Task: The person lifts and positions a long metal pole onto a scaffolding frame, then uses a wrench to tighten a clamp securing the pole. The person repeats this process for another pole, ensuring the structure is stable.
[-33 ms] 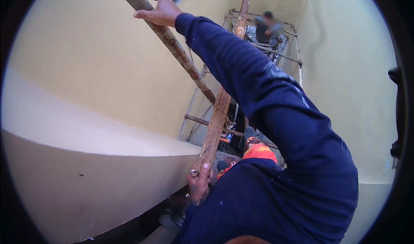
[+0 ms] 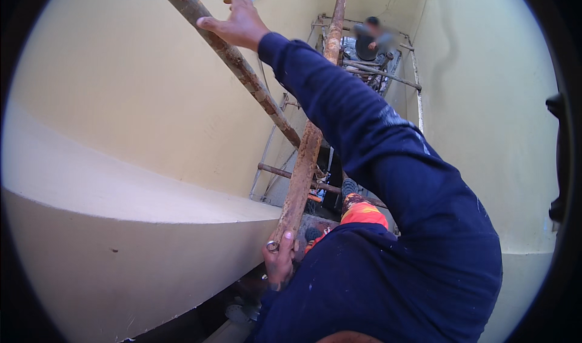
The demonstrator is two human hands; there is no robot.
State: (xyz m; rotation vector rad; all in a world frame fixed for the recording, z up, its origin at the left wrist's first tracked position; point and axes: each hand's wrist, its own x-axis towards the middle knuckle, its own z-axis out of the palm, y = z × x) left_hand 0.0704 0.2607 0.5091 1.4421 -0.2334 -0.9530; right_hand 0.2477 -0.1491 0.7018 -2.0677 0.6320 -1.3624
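Note:
My right hand [image 2: 239, 24], at the end of a dark blue sleeve [image 2: 364, 118], reaches across to a rusty scaffold pole [image 2: 233, 61] at the upper left. Its thumb lies at the pole, and the fingers stretch apart beside it, not wrapped round. Whether the thumb presses on the pole I cannot tell. Low in the middle, my left hand [image 2: 279, 259], with a ring on it, is closed round the near end of a long rusty bar [image 2: 297, 188]. That bar runs away from me, and my right arm hides part of its length.
Cream walls rise on the left [image 2: 139, 94] and right [image 2: 485, 112], with a curved ledge [image 2: 145, 252] at lower left. Crossing scaffold tubes [image 2: 276, 170] lie below. My foot [image 2: 350, 187] stands among them. Another person [image 2: 367, 40] is at the far end, on the scaffold.
My right hand has slid slightly to the right and down, off the pole, with its fingers looser. My left hand keeps its hold on the bar. The whole view has shifted slightly.

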